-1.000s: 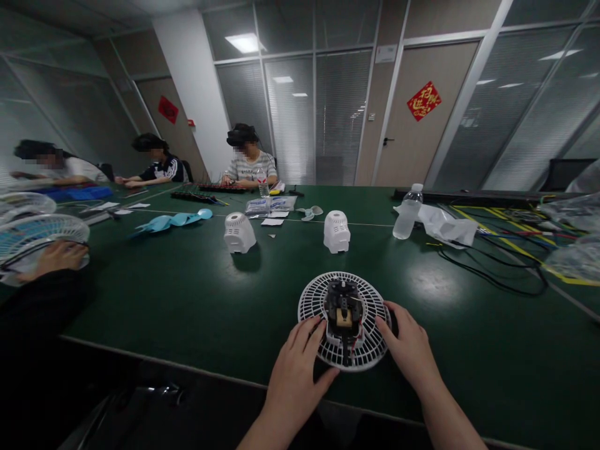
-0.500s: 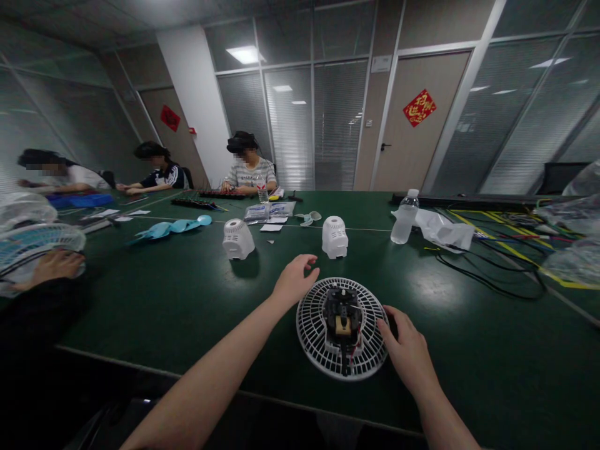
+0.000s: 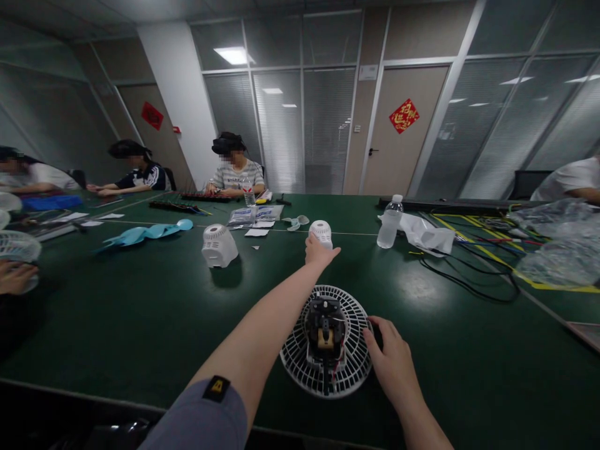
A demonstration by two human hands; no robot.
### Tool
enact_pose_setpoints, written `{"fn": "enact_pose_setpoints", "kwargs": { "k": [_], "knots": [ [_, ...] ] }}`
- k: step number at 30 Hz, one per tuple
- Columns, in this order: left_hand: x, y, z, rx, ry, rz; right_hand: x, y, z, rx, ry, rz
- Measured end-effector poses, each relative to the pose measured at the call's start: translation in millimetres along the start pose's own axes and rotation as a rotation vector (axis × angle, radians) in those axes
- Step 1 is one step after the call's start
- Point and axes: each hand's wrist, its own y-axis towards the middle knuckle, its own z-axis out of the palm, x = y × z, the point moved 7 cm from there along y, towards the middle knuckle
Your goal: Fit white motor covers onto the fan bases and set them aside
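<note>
A round white fan grille [image 3: 293,359] lies on the green table with a black motor assembly [image 3: 327,322] at its centre, wires showing. On its right rim rests my right hand [image 3: 391,359], thumb and fingers set around the edge; some fingertips are hidden. My left hand [image 3: 320,251] reaches over the grille to a white vented motor cover [image 3: 320,230]. Its fingers lie along the cover's left side and the thumb sticks out to the right, apart from the fingers. My hand hides the cover's lower part. A second white motor cover [image 3: 219,246] stands farther left.
Behind the covers lie plastic packets [image 3: 255,215] and pale blue fan blades [image 3: 145,234]. A water bottle [image 3: 390,222], a white bag [image 3: 429,231] and black cables [image 3: 473,281] are on the right. Several people sit around the table; a neighbour's hand [image 3: 16,276] is at far left.
My left hand has moved forward from above the grille to the right-hand motor cover. My right hand stays at the grille's rim. The view has shifted slightly to the right.
</note>
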Motion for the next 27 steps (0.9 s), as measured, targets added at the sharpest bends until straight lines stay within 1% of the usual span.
{"fn": "enact_pose_setpoints", "kwargs": {
  "k": [3,10,13,19,27],
  "knots": [
    [4,7,1.9,-0.042,-0.004,-0.051,0,-1,-1,-0.002,-0.001,0.005],
    [17,12,-6.9,-0.131,-0.004,-0.119,1,-3,-2,0.0,-0.016,0.002],
    [18,14,-7.1,-0.149,-0.003,-0.131,1,-3,-3,-0.002,-0.034,0.014],
    [15,19,-4.9,-0.164,0.0,-0.104,1,-1,-1,-0.01,-0.028,-0.019],
    [15,18,-14.6,-0.16,-0.008,-0.034,-2,-1,1,0.007,-0.031,0.011]
  ]
}}
